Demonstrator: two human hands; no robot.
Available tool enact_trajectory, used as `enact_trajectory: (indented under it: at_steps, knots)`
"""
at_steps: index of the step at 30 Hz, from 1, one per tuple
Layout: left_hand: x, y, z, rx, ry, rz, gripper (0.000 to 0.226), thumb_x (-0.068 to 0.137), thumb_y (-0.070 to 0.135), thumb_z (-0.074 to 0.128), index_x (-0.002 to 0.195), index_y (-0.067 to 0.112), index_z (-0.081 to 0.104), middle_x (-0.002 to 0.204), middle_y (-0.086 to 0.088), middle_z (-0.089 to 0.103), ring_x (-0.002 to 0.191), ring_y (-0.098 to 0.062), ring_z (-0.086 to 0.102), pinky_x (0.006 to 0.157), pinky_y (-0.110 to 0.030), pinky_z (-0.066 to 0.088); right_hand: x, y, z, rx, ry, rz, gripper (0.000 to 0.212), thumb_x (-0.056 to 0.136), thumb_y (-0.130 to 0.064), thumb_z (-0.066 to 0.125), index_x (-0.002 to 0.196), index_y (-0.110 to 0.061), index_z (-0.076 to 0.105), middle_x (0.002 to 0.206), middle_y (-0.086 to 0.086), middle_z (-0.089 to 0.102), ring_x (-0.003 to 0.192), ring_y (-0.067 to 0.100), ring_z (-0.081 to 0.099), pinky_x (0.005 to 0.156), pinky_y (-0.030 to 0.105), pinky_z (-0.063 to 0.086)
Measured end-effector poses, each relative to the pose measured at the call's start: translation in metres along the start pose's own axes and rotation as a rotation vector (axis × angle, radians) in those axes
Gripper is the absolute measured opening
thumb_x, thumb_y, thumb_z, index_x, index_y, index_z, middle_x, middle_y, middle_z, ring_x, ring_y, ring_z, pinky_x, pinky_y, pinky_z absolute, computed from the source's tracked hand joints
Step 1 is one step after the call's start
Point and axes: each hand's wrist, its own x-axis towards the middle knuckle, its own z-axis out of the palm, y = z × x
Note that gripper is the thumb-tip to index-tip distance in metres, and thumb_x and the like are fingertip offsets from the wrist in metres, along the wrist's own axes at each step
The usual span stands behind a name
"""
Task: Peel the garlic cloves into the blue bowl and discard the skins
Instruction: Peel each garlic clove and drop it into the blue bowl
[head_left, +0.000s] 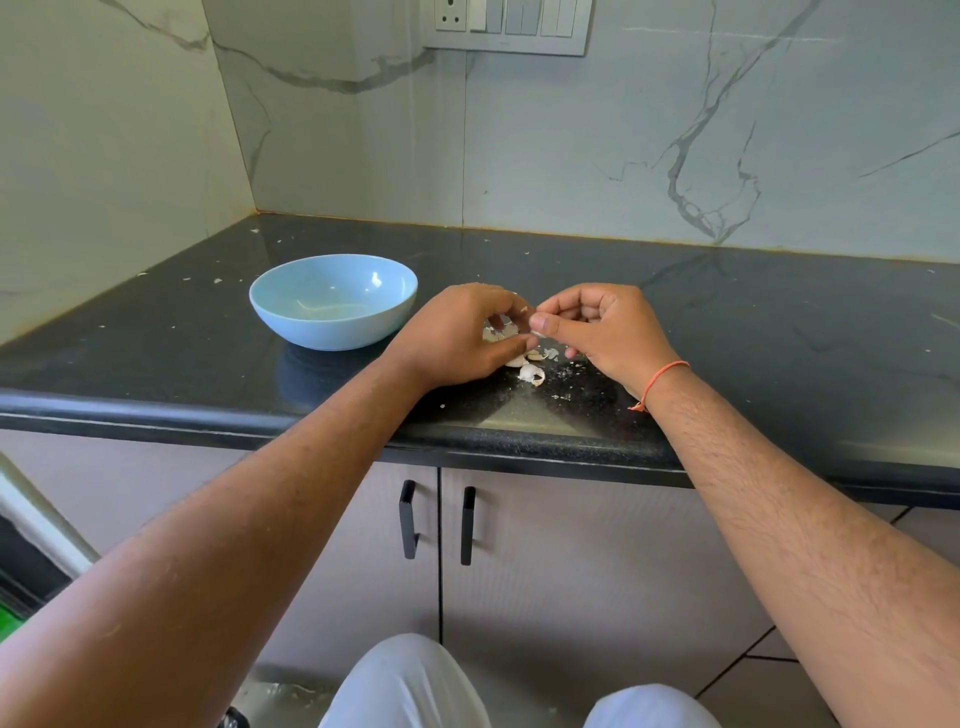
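Note:
The blue bowl (332, 301) stands on the black counter (208, 332), left of my hands; its inside looks bare. My left hand (457, 338) and my right hand (602, 332) meet just right of the bowl, fingers curled, both pinching a small garlic clove (522, 318) between the fingertips. Most of the clove is hidden by my fingers. Beneath the hands lie loose garlic skins (532, 374) and small flakes on the counter.
The marble wall (623, 156) closes the back and left sides, with a switch panel (509, 26) above. Skin flakes are scattered across the counter. Cabinet doors with black handles (408, 519) lie below the counter's front edge.

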Motion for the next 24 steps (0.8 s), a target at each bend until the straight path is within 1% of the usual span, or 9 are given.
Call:
enact_trajectory:
  at_steps: [2, 4, 7, 10, 13, 16, 18, 21, 24]
  knots:
    - [0.001, 0.000, 0.000, -0.017, 0.007, -0.018, 0.023, 0.092, 0.043, 0.078, 0.107, 0.025, 0.079, 0.097, 0.014, 0.075, 0.087, -0.002, 0.066, 0.079, -0.027, 0.054, 0.000, 0.000, -0.001, 0.037, -0.003, 0.010, 0.016, 0.085, -0.016, 0.086, 0.098, -0.011, 0.080, 0.087, 0.010, 0.079, 0.066, 0.015, 0.072, 0.063, 0.026, 0.061]
    - [0.001, -0.001, -0.001, -0.051, 0.012, -0.049, 0.018, 0.091, 0.043, 0.080, 0.101, 0.029, 0.078, 0.091, 0.021, 0.072, 0.086, -0.001, 0.066, 0.077, -0.021, 0.051, 0.000, 0.001, -0.001, 0.073, -0.017, 0.018, 0.017, 0.085, -0.013, 0.086, 0.101, -0.010, 0.080, 0.087, 0.007, 0.080, 0.074, 0.021, 0.077, 0.070, 0.028, 0.063]
    - [0.002, -0.004, -0.001, -0.135, -0.003, -0.085, 0.012, 0.089, 0.041, 0.083, 0.096, 0.034, 0.077, 0.087, 0.024, 0.071, 0.088, -0.003, 0.067, 0.079, -0.018, 0.051, -0.002, 0.001, -0.001, 0.106, -0.037, 0.000, 0.017, 0.085, -0.008, 0.084, 0.101, -0.009, 0.080, 0.090, 0.002, 0.081, 0.084, 0.019, 0.078, 0.075, 0.029, 0.064]
    - [0.003, -0.008, -0.001, -0.256, -0.018, -0.123, 0.013, 0.089, 0.037, 0.085, 0.096, 0.027, 0.080, 0.087, 0.017, 0.076, 0.086, -0.005, 0.071, 0.080, -0.017, 0.053, -0.002, 0.000, -0.002, 0.123, -0.040, -0.028, 0.016, 0.086, -0.009, 0.084, 0.100, -0.013, 0.080, 0.093, 0.004, 0.081, 0.092, 0.023, 0.078, 0.079, 0.035, 0.065]
    - [0.003, -0.009, -0.003, -0.373, -0.013, -0.148, 0.013, 0.088, 0.031, 0.086, 0.097, 0.021, 0.081, 0.086, 0.012, 0.078, 0.080, -0.004, 0.070, 0.079, -0.016, 0.053, -0.003, 0.000, -0.002, 0.126, -0.044, -0.031, 0.017, 0.086, -0.011, 0.084, 0.102, -0.016, 0.080, 0.096, 0.005, 0.081, 0.095, 0.022, 0.078, 0.081, 0.038, 0.065]
    - [0.003, -0.010, -0.004, -0.464, -0.040, -0.187, 0.010, 0.089, 0.023, 0.086, 0.094, 0.018, 0.079, 0.081, 0.013, 0.075, 0.074, 0.000, 0.066, 0.076, -0.015, 0.052, -0.003, 0.001, 0.000, 0.074, -0.040, -0.037, 0.017, 0.087, -0.014, 0.083, 0.104, -0.016, 0.081, 0.097, 0.003, 0.081, 0.095, 0.021, 0.078, 0.085, 0.043, 0.065]
    - [0.004, -0.012, -0.004, -0.491, -0.067, -0.208, 0.010, 0.089, 0.021, 0.085, 0.094, 0.015, 0.078, 0.080, 0.013, 0.074, 0.072, 0.001, 0.064, 0.073, -0.014, 0.051, -0.003, 0.002, 0.001, -0.007, -0.032, -0.061, 0.015, 0.089, -0.018, 0.083, 0.104, -0.017, 0.083, 0.095, -0.002, 0.081, 0.092, 0.017, 0.077, 0.087, 0.045, 0.064]
    - [0.003, -0.012, -0.006, -0.501, -0.095, -0.224, 0.013, 0.091, 0.020, 0.083, 0.096, 0.010, 0.078, 0.081, 0.008, 0.074, 0.070, 0.000, 0.063, 0.071, -0.013, 0.050, -0.003, 0.002, 0.001, -0.096, -0.031, -0.095, 0.013, 0.091, -0.024, 0.081, 0.104, -0.021, 0.084, 0.096, -0.010, 0.080, 0.094, 0.011, 0.075, 0.089, 0.044, 0.063]
    - [0.003, -0.011, -0.007, -0.493, -0.090, -0.220, 0.012, 0.092, 0.022, 0.082, 0.097, 0.011, 0.079, 0.084, 0.004, 0.075, 0.071, -0.001, 0.064, 0.072, -0.014, 0.051, -0.003, 0.001, 0.002, -0.145, -0.041, -0.141, 0.011, 0.093, -0.026, 0.078, 0.102, -0.022, 0.084, 0.099, -0.012, 0.079, 0.096, 0.008, 0.072, 0.088, 0.036, 0.061]
